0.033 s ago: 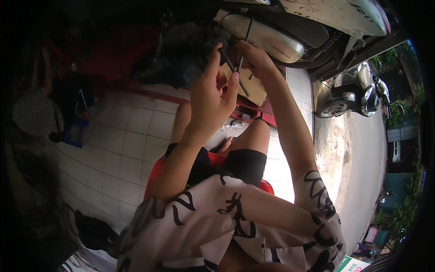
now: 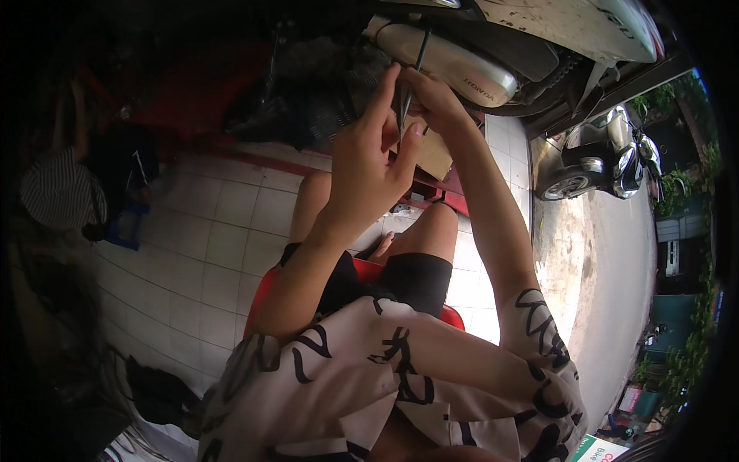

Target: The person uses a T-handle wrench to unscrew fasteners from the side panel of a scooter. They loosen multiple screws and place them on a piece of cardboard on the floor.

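Both hands are raised at the underside of a motorcycle (image 2: 573, 25). A thin dark T-handle wrench (image 2: 423, 50) runs between them, its far tip in front of the silver, rounded elongated cover (image 2: 454, 65). My right hand (image 2: 433, 100) is closed around the shaft. Nearer me, my left hand (image 2: 377, 146) has its fingers and thumb around the crossbar, with the thumb bent toward the shaft. The crossbar is mostly hidden by the fingers. Dark engine parts (image 2: 296, 108) lie left of the hands; what the tip touches cannot be made out.
Below my hands, a piece of brown cardboard (image 2: 435, 158) lies on a red metal platform (image 2: 454, 192). I sit on a red stool (image 2: 262, 300) over white floor tiles (image 2: 223, 246). Another person in a striped top (image 2: 58, 189) is at the far left. A scooter (image 2: 600, 165) is parked at the right.
The wrench's crossbar has turned from a clear slant to almost in line with the shaft. My left hand has shifted slightly right and its fingertips are closer to my right hand.
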The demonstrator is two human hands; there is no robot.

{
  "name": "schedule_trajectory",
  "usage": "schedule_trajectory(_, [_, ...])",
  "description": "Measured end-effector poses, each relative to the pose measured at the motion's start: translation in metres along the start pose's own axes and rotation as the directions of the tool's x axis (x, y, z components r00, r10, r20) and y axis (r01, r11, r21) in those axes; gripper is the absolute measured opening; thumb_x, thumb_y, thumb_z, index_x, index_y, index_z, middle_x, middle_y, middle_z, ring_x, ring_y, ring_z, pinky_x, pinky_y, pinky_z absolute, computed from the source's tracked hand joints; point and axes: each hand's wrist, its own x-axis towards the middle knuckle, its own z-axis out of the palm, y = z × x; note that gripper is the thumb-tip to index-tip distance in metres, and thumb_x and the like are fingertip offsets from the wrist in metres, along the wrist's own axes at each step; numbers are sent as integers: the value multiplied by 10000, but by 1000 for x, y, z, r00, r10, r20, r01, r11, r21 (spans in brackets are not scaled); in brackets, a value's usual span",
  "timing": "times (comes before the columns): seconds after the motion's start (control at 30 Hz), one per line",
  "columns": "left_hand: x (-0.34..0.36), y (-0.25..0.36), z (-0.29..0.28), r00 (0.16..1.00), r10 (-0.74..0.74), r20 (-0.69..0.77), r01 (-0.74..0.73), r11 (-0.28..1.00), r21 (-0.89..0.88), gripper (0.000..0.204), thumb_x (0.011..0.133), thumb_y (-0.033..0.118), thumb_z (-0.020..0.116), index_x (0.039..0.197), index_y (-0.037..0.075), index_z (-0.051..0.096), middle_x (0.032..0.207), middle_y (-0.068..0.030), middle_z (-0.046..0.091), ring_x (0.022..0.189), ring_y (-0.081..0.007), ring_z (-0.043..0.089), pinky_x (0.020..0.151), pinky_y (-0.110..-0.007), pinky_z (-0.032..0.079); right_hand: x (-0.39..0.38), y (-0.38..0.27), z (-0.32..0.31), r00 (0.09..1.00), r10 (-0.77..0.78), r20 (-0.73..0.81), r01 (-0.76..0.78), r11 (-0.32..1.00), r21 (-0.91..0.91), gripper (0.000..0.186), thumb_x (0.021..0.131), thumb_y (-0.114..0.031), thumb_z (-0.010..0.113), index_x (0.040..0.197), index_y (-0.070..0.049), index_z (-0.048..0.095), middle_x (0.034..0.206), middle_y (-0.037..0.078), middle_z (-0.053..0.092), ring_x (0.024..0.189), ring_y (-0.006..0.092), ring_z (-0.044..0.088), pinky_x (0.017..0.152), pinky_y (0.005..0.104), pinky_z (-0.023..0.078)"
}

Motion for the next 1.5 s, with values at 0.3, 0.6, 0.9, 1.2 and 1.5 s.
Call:
schedule_trajectory(0.3, [-35,-35,12,899,-318,300,351,934,-65,370,937,227,609,1175,-57,612,559,-5,498,526,-59,440,496,-247,342,1,-15,2,999,-37,5,35,977,209,172,891,-164,522,793,-28,561,509,-16,367,428,93,305,418,272,225])
schedule_trajectory(0.6, [-23,-16,15,984,-171,57,180,950,-256,612,952,194,576,1445,-39,297,659,37,464,599,-16,420,547,-173,351,7,-12,5,999,-8,34,0,970,244,268,944,-193,458,692,-102,453,515,-50,292,424,75,219,423,286,174])
schedule_trajectory(0.9, [-49,-33,33,959,-226,169,205,970,134,670,911,136,613,1455,-41,267,557,-45,484,489,-107,483,490,-240,405,8,-21,0,1000,19,16,-22,972,235,325,953,-210,452,641,-116,442,506,-48,315,414,76,228,421,277,185])
schedule_trajectory(1.2, [-18,-15,31,955,53,292,-35,997,-68,601,918,131,605,1419,-59,332,554,-47,496,501,-66,487,486,-218,393,18,-10,-13,999,39,10,-40,972,230,331,933,-192,463,608,-130,435,490,-42,327,399,80,236,406,281,183])
schedule_trajectory(1.5, [-27,-19,34,966,-255,47,258,934,-246,681,895,143,604,1386,-159,241,547,-70,536,504,-156,572,490,-316,447,27,-1,-12,1000,-11,-15,15,954,299,307,928,-204,467,635,-113,452,493,-29,337,401,97,250,408,283,197])
